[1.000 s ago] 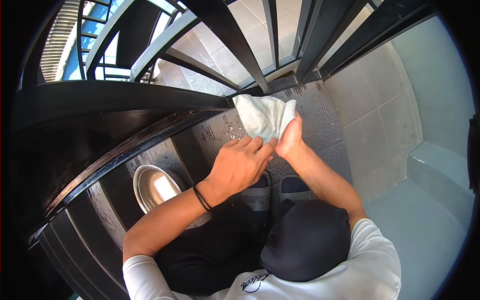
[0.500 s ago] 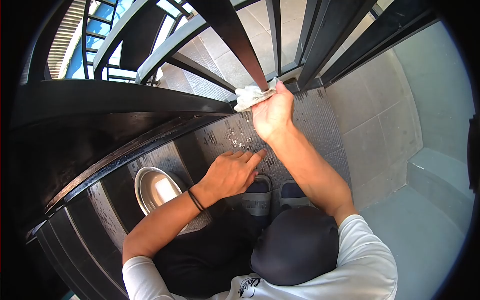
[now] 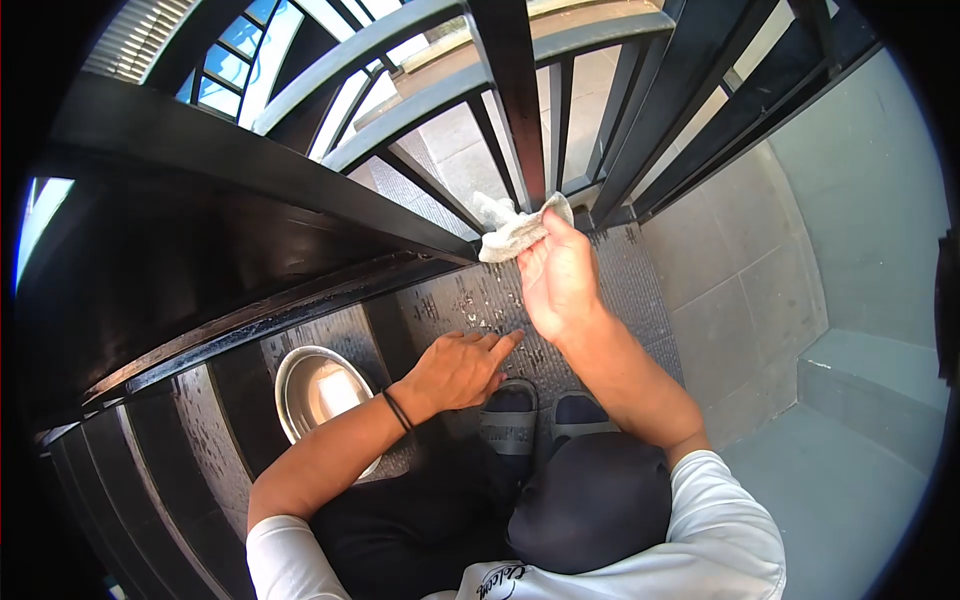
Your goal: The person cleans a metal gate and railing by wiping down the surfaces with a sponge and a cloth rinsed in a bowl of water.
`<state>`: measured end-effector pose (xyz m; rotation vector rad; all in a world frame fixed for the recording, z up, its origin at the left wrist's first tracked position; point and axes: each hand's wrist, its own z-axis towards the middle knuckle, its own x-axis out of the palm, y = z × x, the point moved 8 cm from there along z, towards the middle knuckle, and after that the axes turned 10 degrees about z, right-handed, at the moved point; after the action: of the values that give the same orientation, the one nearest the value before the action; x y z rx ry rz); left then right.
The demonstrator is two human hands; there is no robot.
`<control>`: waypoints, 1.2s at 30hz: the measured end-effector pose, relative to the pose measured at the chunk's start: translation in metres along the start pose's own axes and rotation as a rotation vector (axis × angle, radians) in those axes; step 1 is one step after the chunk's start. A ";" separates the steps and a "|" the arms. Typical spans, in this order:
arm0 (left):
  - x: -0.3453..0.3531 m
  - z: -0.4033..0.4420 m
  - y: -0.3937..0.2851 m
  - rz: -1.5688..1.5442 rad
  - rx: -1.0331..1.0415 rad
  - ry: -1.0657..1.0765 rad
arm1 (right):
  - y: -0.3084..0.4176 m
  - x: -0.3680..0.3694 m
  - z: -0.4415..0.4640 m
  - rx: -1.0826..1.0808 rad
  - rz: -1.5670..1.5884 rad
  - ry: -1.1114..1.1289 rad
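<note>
Dark ridged floor point(image 3: 630, 290) is spotted with wet marks below the black post point(image 3: 515, 90), and big smooth tiles point(image 3: 740, 260) are laid to the right of the post. Black bars point(image 3: 625, 120) are lined up on both sides of the post, and the pale wall point(image 3: 870, 180) is seen far to the right of it.

The white cloth point(image 3: 512, 238) is held at the foot of the post, with some of it bunched on the left side and some poked up on the right side. It is pinched by the right hand point(image 3: 562, 280), between the thumb and the fingers, and the palm is turned up. The right hand is kept just below the foot of the post.

Down and to the left of the post, the left hand point(image 3: 458, 370) is held low with its fingers loose and a little bent, and nothing is gripped by it. Whether the floor is touched by its fingertips cannot be told. Its wrist is circled by a thin black band point(image 3: 397, 410).

Farther down and left of the post, the bowl point(image 3: 290, 400) is set on a step. It is partly filled with cloudy water point(image 3: 330, 388), and it is partly hidden by the left arm. Two feet in dark sandals point(image 3: 508, 432) are placed straight below the post.
</note>
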<state>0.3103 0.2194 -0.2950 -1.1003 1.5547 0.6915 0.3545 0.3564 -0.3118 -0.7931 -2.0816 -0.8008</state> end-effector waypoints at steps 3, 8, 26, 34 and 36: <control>-0.009 -0.009 0.002 0.009 -0.019 -0.039 | 0.025 0.010 -0.035 -0.048 -0.029 0.069; -0.009 -0.023 0.009 -0.003 -0.081 -0.057 | 0.095 0.057 -0.047 -0.599 -0.336 0.444; 0.005 -0.027 0.014 0.040 -0.058 -0.033 | 0.098 0.206 -0.030 -0.226 -0.201 1.125; 0.017 -0.031 0.015 0.046 -0.069 0.008 | 0.125 0.283 -0.076 -0.125 -0.134 1.297; 0.019 -0.031 0.016 0.003 -0.077 0.059 | 0.125 0.272 -0.061 -0.213 -0.243 1.390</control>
<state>0.2823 0.1933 -0.3066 -1.1853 1.5907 0.7322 0.3303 0.4605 -0.0259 0.0415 -0.8318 -1.2202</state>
